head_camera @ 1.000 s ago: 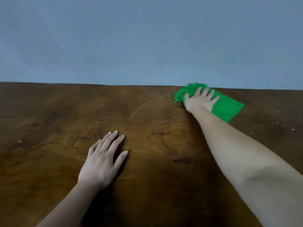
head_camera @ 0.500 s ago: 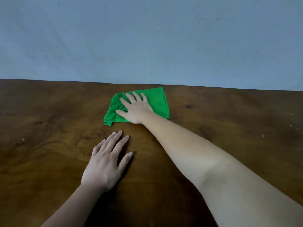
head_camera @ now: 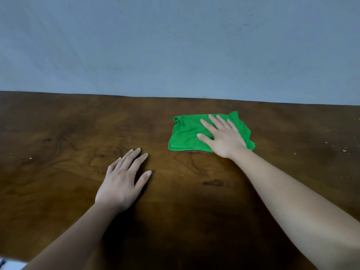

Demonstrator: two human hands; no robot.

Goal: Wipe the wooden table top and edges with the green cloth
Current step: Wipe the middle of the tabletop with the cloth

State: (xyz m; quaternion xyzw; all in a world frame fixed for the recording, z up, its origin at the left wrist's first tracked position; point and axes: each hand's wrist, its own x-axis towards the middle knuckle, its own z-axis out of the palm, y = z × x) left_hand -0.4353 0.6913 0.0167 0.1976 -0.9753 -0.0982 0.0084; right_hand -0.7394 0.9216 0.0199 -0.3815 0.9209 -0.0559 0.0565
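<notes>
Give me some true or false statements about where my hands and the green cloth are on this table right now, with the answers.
1. The right hand lies flat on the green cloth. True.
2. The left hand pinches a corner of the cloth. False: it rests flat on the bare wooden table, apart from the cloth.
3. The cloth lies nearer the wall than the left hand does. True.
4. The cloth is bunched into a ball. False: it lies spread out, slightly wrinkled.
5. Pale specks dot the table right of the cloth. True.

The right hand (head_camera: 224, 136) pressed flat on the green cloth (head_camera: 187, 136); the left hand (head_camera: 121, 180) lay flat on the wooden table (head_camera: 58, 152), with perhaps crumbs (head_camera: 343, 150) at right.
</notes>
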